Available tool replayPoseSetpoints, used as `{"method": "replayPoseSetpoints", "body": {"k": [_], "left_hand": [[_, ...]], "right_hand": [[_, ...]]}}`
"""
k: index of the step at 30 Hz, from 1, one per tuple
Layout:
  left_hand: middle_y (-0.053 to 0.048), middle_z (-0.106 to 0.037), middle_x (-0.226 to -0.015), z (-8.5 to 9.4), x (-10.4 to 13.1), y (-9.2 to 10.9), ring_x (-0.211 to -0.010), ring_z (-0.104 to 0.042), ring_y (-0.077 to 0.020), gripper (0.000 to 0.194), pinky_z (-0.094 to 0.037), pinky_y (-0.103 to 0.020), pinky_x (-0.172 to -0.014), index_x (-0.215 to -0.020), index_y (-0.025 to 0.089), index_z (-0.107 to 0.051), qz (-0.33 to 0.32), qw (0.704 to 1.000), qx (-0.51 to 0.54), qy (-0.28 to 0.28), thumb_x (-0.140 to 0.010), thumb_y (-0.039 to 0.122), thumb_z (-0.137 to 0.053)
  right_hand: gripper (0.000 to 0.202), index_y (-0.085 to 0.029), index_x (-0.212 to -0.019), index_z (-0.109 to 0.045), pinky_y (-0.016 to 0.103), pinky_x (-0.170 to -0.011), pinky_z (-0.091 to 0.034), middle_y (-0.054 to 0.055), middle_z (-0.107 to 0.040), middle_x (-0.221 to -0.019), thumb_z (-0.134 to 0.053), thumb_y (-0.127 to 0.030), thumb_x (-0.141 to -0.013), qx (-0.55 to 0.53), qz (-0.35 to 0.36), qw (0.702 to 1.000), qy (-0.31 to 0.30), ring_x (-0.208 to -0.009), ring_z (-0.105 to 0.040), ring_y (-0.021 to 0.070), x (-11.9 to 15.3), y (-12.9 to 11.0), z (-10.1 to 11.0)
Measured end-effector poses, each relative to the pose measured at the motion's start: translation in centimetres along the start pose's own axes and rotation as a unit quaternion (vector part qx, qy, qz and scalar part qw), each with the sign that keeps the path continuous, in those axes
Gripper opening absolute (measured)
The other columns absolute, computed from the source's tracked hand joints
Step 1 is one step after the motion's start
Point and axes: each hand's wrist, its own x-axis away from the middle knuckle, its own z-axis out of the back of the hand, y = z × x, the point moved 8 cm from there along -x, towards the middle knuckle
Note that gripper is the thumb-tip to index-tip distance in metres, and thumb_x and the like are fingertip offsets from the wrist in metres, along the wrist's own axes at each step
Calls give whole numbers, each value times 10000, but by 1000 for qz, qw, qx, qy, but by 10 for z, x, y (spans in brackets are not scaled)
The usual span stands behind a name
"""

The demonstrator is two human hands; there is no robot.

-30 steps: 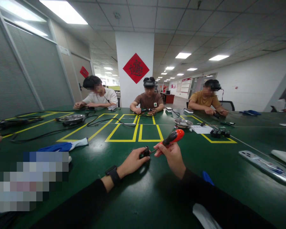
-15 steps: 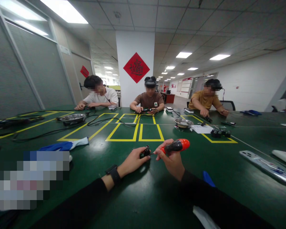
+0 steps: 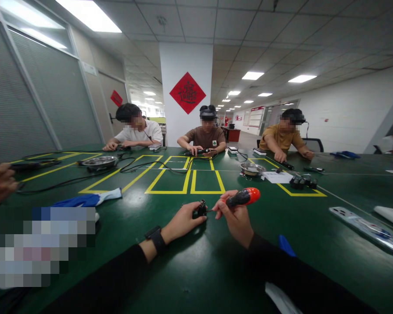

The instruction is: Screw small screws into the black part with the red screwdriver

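My left hand [image 3: 185, 220] rests on the green table, its fingers closed around a small black part [image 3: 201, 208] with a metal-looking tip pointing up. What exactly this part is, I cannot make out. In my right hand [image 3: 236, 218] is a screwdriver [image 3: 244, 197] with a red and black handle, held almost level. Its thin shaft points left, and the tip meets or nearly meets the side of the black part. My right fingers close round the front of the handle and the shaft.
Metal bowls [image 3: 101, 162] [image 3: 253, 169] stand farther off. Several black parts [image 3: 303, 181] sit beside a white paper [image 3: 277, 176]. A phone [image 3: 368, 229] lies at right, a blue-and-white glove [image 3: 88, 198] at left. Cables cross the table. People sit opposite; another person's hand [image 3: 0, 184] shows at left.
The screwdriver handle has turned and shifted slightly in my right hand. My left hand stays in place with the black part. The other person's hand at far left has come farther into view.
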Motion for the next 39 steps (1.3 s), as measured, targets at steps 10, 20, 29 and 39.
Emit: {"method": "replayPoseSetpoints", "body": {"k": [10, 20, 29, 39], "left_hand": [[-30, -657, -978, 1, 0, 2, -890, -590, -188, 265, -431, -280, -824, -1006, 184, -621, 1, 1000, 3, 6, -753, 258, -604], [-37, -654, -963, 0, 0, 0, -871, -582, -187, 263, -428, -284, -821, -1007, 182, -619, 2, 1000, -8, 3, -767, 284, -584], [-46, -655, -961, 0, 0, 0, -871, -577, -191, 263, -431, -288, -822, -986, 172, -620, 9, 1000, -6, 5, -776, 323, -570], [-52, -653, -983, 2, 1, 2, -900, -576, -198, 262, -431, -299, -838, -999, 171, -616, 13, 1000, 1, 5, -785, 312, -562]], "right_hand": [[142, -219, -920, -427, 249, -531, -456, -34, -614, -670, -533, -278, -846, -14, -2, 1000, 8, -500, -569, 103, -2, -4, 1], [138, -214, -899, -428, 249, -525, -457, -36, -604, -658, -540, -268, -838, -23, -4, 1000, 8, -488, -562, 100, -1, -6, -1], [126, -209, -885, -430, 252, -528, -459, -38, -608, -643, -535, -262, -841, -19, -3, 1000, 12, -477, -561, 99, -1, -7, -1], [135, -209, -874, -436, 253, -521, -459, -35, -603, -648, -538, -291, -838, -18, -7, 1000, 17, -478, -553, 101, -1, -6, 0]]}}
